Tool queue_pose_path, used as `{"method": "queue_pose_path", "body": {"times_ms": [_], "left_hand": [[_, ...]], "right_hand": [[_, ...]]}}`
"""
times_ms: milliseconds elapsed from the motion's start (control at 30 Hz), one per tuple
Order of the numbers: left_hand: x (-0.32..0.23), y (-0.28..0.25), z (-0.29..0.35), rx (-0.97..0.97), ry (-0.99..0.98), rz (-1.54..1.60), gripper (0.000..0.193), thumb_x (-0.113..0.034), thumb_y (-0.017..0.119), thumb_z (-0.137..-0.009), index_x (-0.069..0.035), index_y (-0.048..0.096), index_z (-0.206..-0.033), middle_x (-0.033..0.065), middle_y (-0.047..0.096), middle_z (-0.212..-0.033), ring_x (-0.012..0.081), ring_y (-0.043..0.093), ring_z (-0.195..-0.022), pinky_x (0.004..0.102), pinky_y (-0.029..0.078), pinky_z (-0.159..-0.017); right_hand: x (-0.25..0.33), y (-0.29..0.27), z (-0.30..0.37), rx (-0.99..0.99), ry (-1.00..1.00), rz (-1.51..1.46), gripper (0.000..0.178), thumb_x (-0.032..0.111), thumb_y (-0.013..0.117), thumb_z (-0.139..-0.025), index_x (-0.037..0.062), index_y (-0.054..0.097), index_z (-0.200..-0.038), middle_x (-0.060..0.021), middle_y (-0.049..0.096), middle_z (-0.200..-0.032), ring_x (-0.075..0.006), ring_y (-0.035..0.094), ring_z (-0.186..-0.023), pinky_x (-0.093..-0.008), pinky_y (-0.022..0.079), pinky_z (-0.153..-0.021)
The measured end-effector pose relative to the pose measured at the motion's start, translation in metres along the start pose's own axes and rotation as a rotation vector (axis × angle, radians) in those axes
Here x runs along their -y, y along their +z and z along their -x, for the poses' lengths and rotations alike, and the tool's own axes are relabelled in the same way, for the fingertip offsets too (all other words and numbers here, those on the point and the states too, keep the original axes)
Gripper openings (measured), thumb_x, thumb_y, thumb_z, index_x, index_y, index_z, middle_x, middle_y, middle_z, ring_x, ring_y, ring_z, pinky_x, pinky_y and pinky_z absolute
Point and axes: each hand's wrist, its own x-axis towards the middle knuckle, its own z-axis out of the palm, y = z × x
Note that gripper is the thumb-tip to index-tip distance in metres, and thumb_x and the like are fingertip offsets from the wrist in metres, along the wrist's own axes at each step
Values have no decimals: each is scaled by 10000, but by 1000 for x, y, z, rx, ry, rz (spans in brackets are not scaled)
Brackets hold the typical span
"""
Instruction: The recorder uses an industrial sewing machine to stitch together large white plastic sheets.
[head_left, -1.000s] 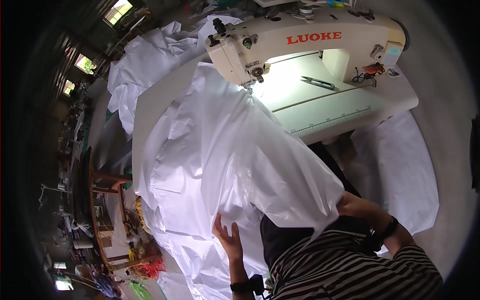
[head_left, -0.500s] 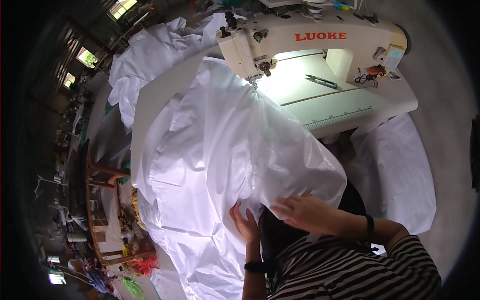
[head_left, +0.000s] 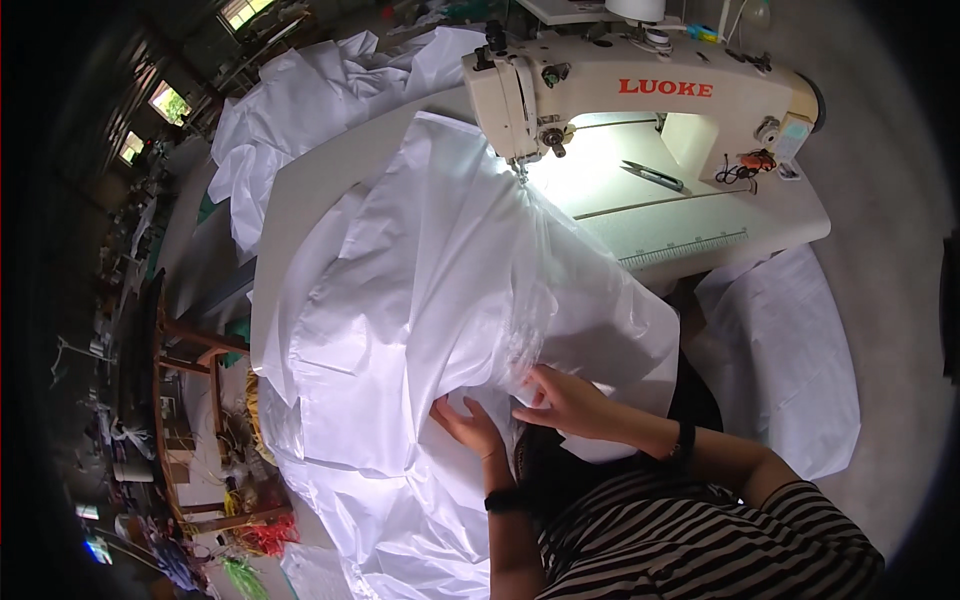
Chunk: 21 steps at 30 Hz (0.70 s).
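Note:
A large, thin, glossy white sheet point(head_left: 375, 290) drapes over the sewing table and down toward my lap. Its upper part runs under the needle area of a cream sewing machine point(head_left: 580, 75). Near the sheet's lower middle, my left hand point(head_left: 470, 427) rests against the material with thumb and fingers apart. Just to the right, my right hand point(head_left: 572, 403) has its fingers closed on a gathered edge of the sheet. Part of the fingertips is hidden in the folds.
Thread snips point(head_left: 652, 177) lie on the lit machine bed beside a printed ruler scale point(head_left: 690, 247). More white sheeting point(head_left: 290, 120) is heaped at the back left, and another white piece point(head_left: 790, 360) hangs at the right. A wooden frame point(head_left: 205, 345) stands left, near coloured strands point(head_left: 270, 535).
My right hand has moved left and slightly up, closing on the sheet's edge. My left hand has shifted left and up. The sheet's right part is pulled in, its fold now lying lower.

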Motion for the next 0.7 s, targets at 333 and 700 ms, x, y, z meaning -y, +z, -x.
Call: {"method": "queue_pose_path", "body": {"times_ms": [333, 700], "left_hand": [[23, -106, 0, 69, -306, 180, 457, -172, 679, -906, 92, 542, -1252, 258, 552, -1317, 387, 514, -1248, 439, 394, -1074], [-2, -1, -56, -120, 100, -37, 354, -70, 703, -847, 13, 571, -1165, 156, 557, -1247, 324, 531, -1183, 420, 426, -999]], "right_hand": [[23, -59, 81, 301, 180, -1164, 166, 167, 521, -1011, 14, 559, -959, -122, 663, -866, -237, 681, -888, -393, 543, -860], [38, -72, 115, 181, 127, -1072, 130, 122, 599, -985, 7, 555, -944, -50, 592, -734, -154, 632, -691, -328, 548, -704]]}}
